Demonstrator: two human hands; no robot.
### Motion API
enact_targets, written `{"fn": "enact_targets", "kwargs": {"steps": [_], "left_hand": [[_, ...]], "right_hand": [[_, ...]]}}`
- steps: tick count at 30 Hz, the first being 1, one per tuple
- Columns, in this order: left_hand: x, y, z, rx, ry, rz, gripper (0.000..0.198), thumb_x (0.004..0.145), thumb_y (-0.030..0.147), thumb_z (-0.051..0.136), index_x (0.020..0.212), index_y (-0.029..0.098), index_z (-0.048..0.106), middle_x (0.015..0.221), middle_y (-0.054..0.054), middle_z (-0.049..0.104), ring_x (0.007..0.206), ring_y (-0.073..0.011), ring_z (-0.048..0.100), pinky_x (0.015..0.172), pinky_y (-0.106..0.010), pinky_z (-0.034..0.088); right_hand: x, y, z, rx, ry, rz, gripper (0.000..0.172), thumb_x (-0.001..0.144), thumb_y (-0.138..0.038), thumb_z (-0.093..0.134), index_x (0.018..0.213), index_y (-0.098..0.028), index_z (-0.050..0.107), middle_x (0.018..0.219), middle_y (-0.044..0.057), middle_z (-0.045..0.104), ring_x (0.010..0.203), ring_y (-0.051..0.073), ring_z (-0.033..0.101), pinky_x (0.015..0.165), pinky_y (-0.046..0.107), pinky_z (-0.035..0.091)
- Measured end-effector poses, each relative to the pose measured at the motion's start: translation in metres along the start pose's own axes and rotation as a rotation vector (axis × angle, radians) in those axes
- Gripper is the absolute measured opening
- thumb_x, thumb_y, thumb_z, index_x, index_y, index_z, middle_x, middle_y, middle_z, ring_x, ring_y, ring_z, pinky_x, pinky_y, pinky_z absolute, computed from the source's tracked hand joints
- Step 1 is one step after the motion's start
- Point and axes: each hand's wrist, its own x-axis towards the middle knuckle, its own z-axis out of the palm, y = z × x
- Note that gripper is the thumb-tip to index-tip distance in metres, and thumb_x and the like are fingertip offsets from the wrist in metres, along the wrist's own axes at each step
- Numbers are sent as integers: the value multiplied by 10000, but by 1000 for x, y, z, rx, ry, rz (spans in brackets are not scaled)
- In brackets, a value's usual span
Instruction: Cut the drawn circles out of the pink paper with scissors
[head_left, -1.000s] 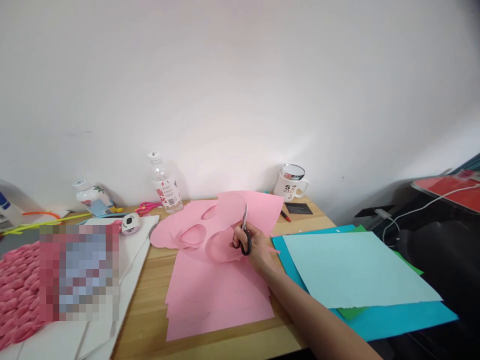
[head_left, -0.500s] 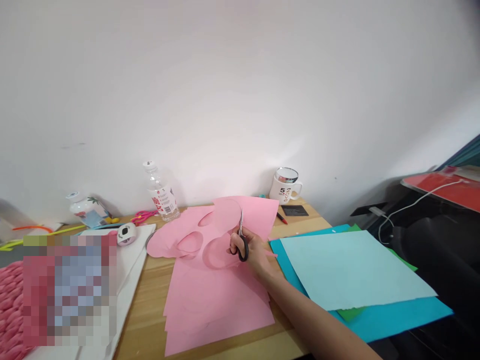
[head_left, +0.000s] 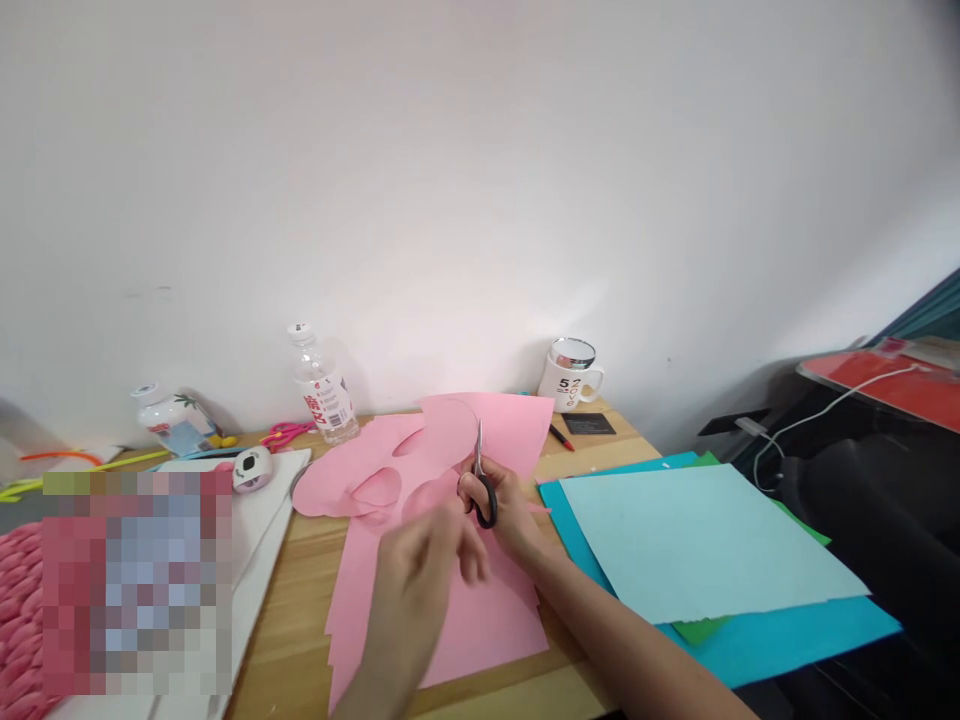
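Observation:
My right hand is closed round the black handles of a pair of scissors, blades pointing up and away over the pink paper. The pink sheets lie stacked on the wooden table, and the upper ones have rounded shapes cut from them. My left hand hovers over the pink paper just left of the scissors. It is smeared by motion and its fingers are not clear.
Light blue paper lies on teal and green sheets at the right. A white mug, a plastic bottle, a red pen and pink scissors stand along the wall. White boards and pink knitted fabric lie at left.
My left hand has come into view from below and risen over the pink paper. My right hand with the scissors has hardly moved.

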Motion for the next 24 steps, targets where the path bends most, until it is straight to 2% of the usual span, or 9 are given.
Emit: {"fn": "enact_targets", "kwargs": {"steps": [2, 5, 8, 11, 13, 16, 21, 24], "left_hand": [[23, -12, 12, -66, -82, -105, 459, 804, 525, 455, 601, 150, 626, 521, -27, 565, 506, -138, 507, 552, -291, 431], [45, -35, 20, -303, -123, -311, 429, 753, 522, 541, 691, 108, 640, 595, -44, 604, 538, -126, 514, 543, -263, 398], [55, -49, 23, -605, -42, -492, 331, 695, 422, 666, 779, 103, 639, 625, -25, 599, 558, -102, 527, 551, -231, 398], [61, -50, 25, -838, 92, -649, 255, 643, 313, 738, 779, 131, 621, 617, 8, 587, 495, -79, 503, 513, -222, 402], [64, -47, 25, -914, 140, -642, 237, 621, 277, 755, 748, 144, 605, 653, 11, 608, 462, -70, 480, 483, -228, 404], [66, -42, 25, -997, 120, -493, 244, 595, 258, 769, 708, 148, 583, 702, 5, 633, 472, -71, 481, 470, -235, 416], [68, -40, 26, -986, -92, -357, 339, 588, 412, 749, 616, 139, 549, 536, 18, 532, 469, -116, 493, 411, -252, 393], [70, -38, 30, -927, -134, -323, 415, 585, 496, 718, 549, 131, 525, 491, 26, 488, 416, -107, 462, 380, -254, 368]], "right_hand": [[0, -5, 0, -32, -9, -19, 231, 738, -303, 569, 569, -183, 466, 481, -44, 444, 465, 92, 396, 447, 221, 314], [0, -9, 0, -44, -29, -41, 196, 718, -264, 584, 576, -180, 478, 485, -53, 434, 461, 83, 366, 445, 214, 287], [0, -15, -1, -52, -39, -72, 172, 702, -248, 598, 586, -176, 493, 495, -57, 436, 469, 79, 368, 461, 210, 299], [-3, -26, 0, -123, -40, -63, 179, 706, -243, 598, 577, -170, 498, 505, -48, 459, 485, 84, 403, 484, 210, 335], [-4, -30, -1, -163, -35, -30, 165, 718, -244, 594, 597, -168, 510, 514, -38, 486, 502, 92, 436, 495, 211, 349], [-3, -23, -1, -113, -75, -16, 164, 725, -279, 612, 639, -171, 523, 519, -40, 483, 511, 97, 442, 487, 209, 339], [2, 0, -2, 0, -134, -66, 212, 709, -324, 644, 636, -173, 514, 541, -39, 487, 499, 89, 418, 488, 218, 342], [3, 4, -2, -13, -139, -87, 237, 714, -313, 640, 599, -168, 494, 516, -43, 468, 484, 82, 393, 474, 214, 322]]}}
